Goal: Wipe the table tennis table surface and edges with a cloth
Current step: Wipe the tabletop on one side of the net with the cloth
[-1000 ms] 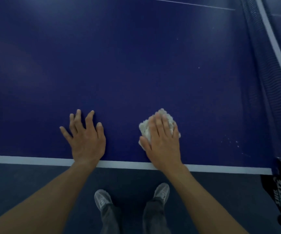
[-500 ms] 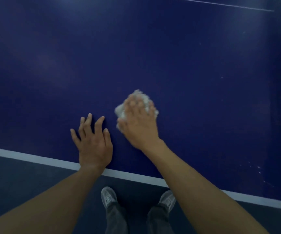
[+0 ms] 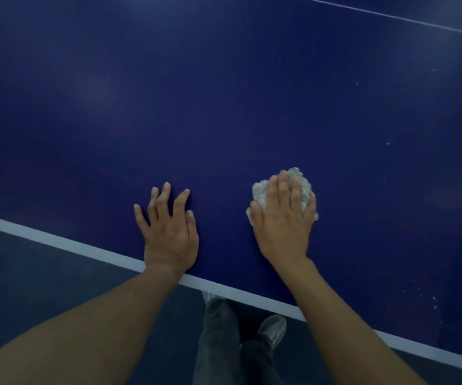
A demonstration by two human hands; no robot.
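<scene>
The dark blue table tennis table (image 3: 224,107) fills most of the view, with its white edge line (image 3: 85,250) running diagonally from left to lower right. My right hand (image 3: 284,218) presses flat on a crumpled white cloth (image 3: 260,194), close to the near edge. Most of the cloth is hidden under the palm and fingers. My left hand (image 3: 168,229) rests flat on the bare surface beside it, fingers spread, holding nothing.
Small white specks (image 3: 432,298) dot the surface at the right near the edge. A thin white centre line (image 3: 390,16) crosses the top right. Below the edge lie grey floor (image 3: 30,279) and my shoes (image 3: 272,329).
My right hand has slid the cloth to the right, away from the left hand and back toward the near edge. The left hand has stayed planted. The view has tilted.
</scene>
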